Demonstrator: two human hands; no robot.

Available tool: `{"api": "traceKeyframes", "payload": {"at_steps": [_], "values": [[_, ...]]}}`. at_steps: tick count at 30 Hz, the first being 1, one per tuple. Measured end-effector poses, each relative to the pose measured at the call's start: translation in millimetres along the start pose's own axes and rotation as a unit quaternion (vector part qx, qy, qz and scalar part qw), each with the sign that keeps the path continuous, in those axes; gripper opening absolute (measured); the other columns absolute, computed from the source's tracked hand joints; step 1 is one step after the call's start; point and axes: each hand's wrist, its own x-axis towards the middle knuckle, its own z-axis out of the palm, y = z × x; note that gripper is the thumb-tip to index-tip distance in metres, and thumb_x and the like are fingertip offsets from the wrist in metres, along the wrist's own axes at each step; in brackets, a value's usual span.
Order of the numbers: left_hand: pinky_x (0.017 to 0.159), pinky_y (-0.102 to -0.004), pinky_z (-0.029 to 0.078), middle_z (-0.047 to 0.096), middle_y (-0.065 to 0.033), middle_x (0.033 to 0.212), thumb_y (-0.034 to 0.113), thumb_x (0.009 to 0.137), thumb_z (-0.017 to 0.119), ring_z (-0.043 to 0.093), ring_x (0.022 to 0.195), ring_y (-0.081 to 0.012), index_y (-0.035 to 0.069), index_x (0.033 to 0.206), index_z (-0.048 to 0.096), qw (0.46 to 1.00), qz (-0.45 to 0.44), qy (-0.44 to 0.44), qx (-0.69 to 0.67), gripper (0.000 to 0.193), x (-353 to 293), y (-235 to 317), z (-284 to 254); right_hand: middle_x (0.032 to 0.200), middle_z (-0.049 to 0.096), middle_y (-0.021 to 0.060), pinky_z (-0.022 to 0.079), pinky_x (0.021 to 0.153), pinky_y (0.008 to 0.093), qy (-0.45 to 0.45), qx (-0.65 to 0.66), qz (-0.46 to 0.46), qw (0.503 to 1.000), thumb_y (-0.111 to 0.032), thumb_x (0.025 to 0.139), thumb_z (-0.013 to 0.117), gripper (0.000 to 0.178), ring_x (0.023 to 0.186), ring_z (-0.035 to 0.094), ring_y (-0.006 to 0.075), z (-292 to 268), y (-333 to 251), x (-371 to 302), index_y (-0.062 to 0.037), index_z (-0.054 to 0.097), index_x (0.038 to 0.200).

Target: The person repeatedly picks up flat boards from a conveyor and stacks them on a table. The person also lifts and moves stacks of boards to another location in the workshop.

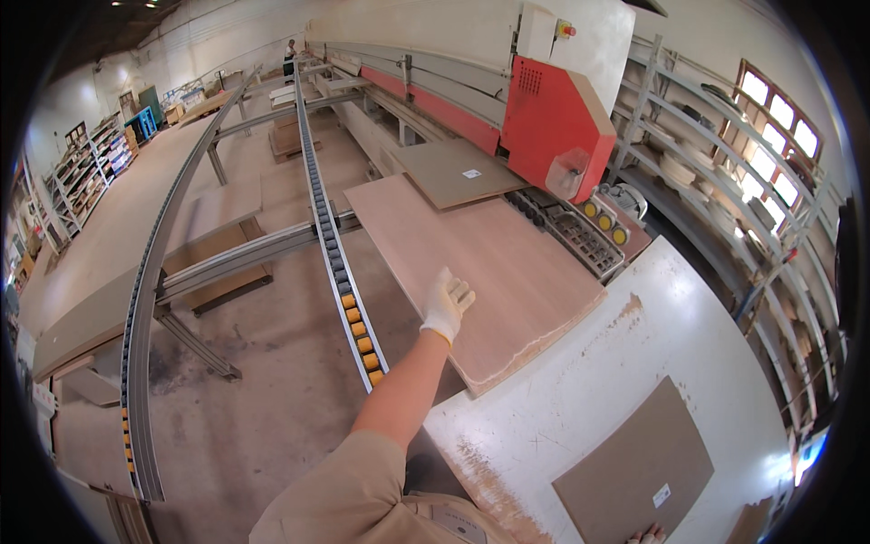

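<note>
My left hand (pixel 445 306), in a pale glove, reaches over the left edge of a large reddish-brown wood board (pixel 507 281). Its fingers are loosely bent and apart on the board's top face, with nothing seen between them. The board's near end has a rough, pale edge and overlaps the white table. At the bottom rim, the fingertips of my right hand (pixel 647 536) lie over the near edge of a smaller grey-brown panel (pixel 639 467) with a white label. The rest of that hand is cut off.
A scratched white table (pixel 535 426) stands before me. Ahead, a red-guarded machine (pixel 553 127) rises beside another labelled panel (pixel 458 172). A roller rail (pixel 328 236) and a curved metal rail (pixel 172 218) run along the left. Shelving (pixel 698 154) lines the right.
</note>
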Motion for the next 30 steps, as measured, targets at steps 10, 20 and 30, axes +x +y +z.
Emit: {"api": "traceKeyframes", "payload": {"at_steps": [10, 20, 30], "values": [[0.126, -0.0667, 0.023, 0.016, -0.0174, 0.177, 0.059, 0.107, 0.040, 0.019, 0.162, -0.0394, 0.013, 0.170, 0.017, 0.993, -0.089, -0.048, -0.056, 0.081, 136.6, 48.7, -35.6, 0.162, 0.046, 0.0229, 0.029, 0.128, 0.0488, 0.101, 0.064, 0.047, 0.992, -0.021, 0.100, 0.062, 0.054, 0.153, 0.037, 0.0414, 37.9, 14.6, 6.7, -0.0057, 0.057, 0.151], [0.102, -0.0421, 0.058, 0.075, -0.0185, 0.127, 0.036, 0.091, 0.082, 0.072, 0.114, -0.0324, 0.004, 0.132, 0.074, 0.598, 0.281, -0.285, 0.695, 0.052, 299.2, 52.2, -1.2, 0.095, 0.075, 0.0227, 0.063, 0.079, 0.0475, 0.180, 0.089, 0.066, 0.977, -0.015, 0.078, 0.064, 0.024, 0.087, 0.076, 0.0391, -28.8, -131.4, 64.5, -0.0025, 0.076, 0.095], [0.111, -0.0437, 0.053, 0.069, -0.0198, 0.135, 0.029, 0.100, 0.074, 0.064, 0.127, -0.0324, -0.008, 0.143, 0.059, 0.759, 0.020, -0.409, 0.506, 0.058, 130.6, -62.8, 49.2, 0.135, 0.063, 0.0267, 0.051, 0.104, 0.0498, 0.031, 0.637, -0.096, 0.764, -0.027, 0.087, 0.063, 0.056, 0.125, 0.063, 0.0427, -23.4, -447.5, 87.5, -0.0018, 0.061, 0.136]]}}
